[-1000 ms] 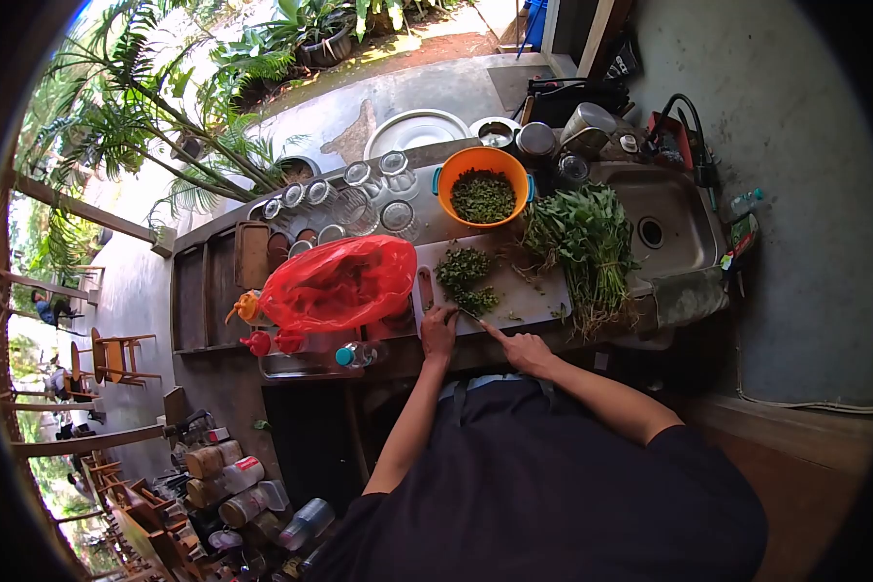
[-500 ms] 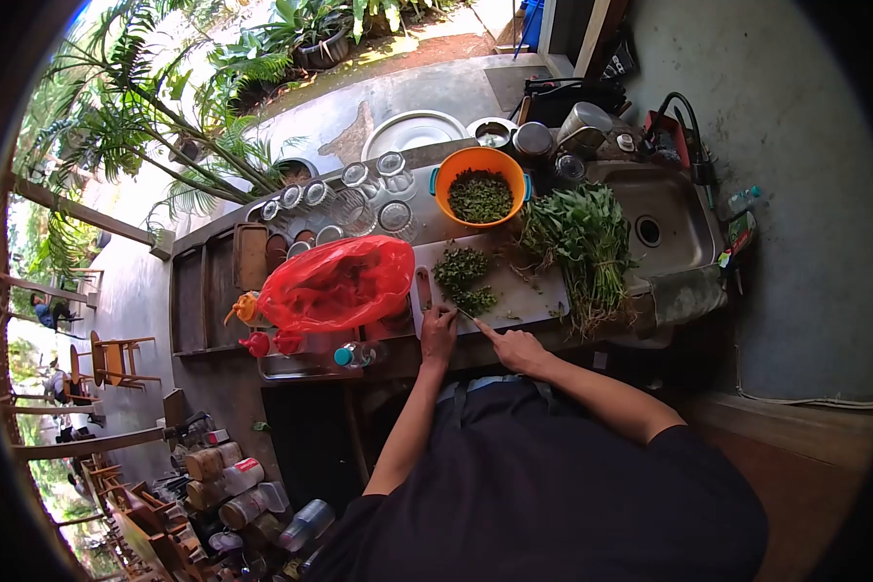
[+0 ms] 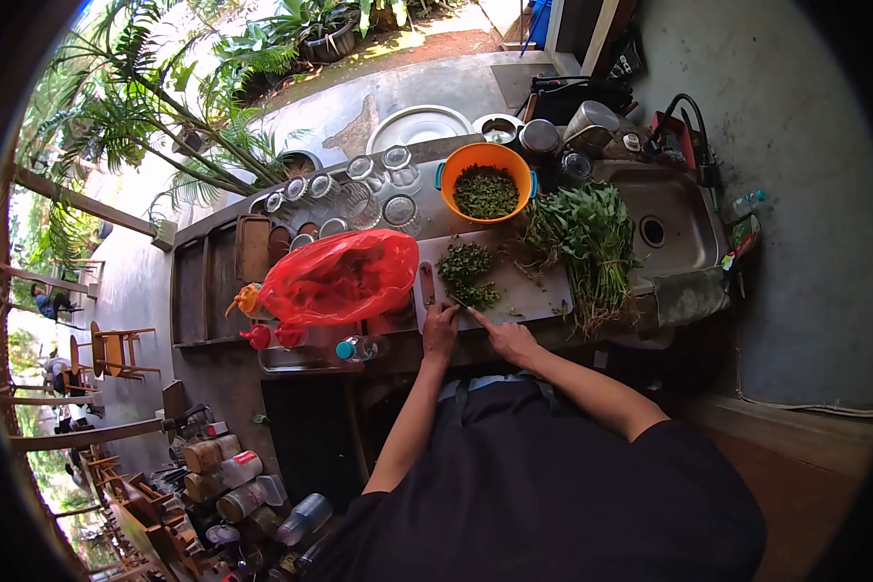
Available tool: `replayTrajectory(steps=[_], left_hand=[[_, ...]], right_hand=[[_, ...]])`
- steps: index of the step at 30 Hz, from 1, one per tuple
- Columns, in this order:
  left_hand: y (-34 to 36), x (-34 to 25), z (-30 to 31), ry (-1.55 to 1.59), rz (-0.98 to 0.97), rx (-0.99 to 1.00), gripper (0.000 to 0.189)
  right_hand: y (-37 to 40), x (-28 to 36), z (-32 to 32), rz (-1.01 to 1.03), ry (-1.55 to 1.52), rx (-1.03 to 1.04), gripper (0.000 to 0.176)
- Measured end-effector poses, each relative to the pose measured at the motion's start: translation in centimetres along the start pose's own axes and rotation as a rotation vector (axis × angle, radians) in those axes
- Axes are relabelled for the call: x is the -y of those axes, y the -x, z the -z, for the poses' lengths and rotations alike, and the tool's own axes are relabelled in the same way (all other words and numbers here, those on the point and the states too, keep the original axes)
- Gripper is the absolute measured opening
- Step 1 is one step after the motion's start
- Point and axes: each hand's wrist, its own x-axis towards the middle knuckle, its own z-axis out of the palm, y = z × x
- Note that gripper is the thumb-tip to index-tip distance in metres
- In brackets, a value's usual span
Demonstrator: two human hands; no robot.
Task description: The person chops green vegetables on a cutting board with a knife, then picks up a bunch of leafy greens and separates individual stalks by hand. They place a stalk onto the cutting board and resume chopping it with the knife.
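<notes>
My right hand (image 3: 512, 341) is closed around a knife (image 3: 474, 313), its index finger stretched along toward the blade. The blade points left toward my left hand (image 3: 440, 328), whose fingers are bent together at the near left part of a white cutting board (image 3: 538, 281). What those fingers hold is too small to make out. Just beyond them lie chopped green leaves (image 3: 468, 264) in a curved heap. A large bundle of leafy greens (image 3: 592, 242) with roots rests on the board's right side. Behind the board, an orange colander (image 3: 451, 165) contains more chopped greens.
Left of the board sits a red plastic bag (image 3: 301, 286), with a capped bottle (image 3: 356, 349) near the front edge. Upturned glasses (image 3: 400, 173) stand at the back left. To the right is a metal sink (image 3: 679, 247); jars (image 3: 229, 495) crowd the lower left.
The view has shifted slightly. Both hands stay close together at the board's near edge, the knife still in my right hand. The greens look much the same.
</notes>
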Motion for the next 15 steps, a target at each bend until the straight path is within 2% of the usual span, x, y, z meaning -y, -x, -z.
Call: replayTrajectory(steps=[3,8,15], left_hand=[[-0.1,-0.3,0.0,-0.015,0.039,-0.015,0.017],[-0.2,-0.4,-0.3,-0.064,0.039,-0.081,0.013],[-0.6,-0.8,-0.1,-0.086,0.027,-0.048,0.013]], right_hand=[[-0.1,0.4,0.7,-0.044,0.012,0.055,0.083],[1.4,-1.0,0.0,-0.001,0.07,0.058,0.081],[2.6,-1.1,0.9,-0.013,-0.001,0.067,0.08]])
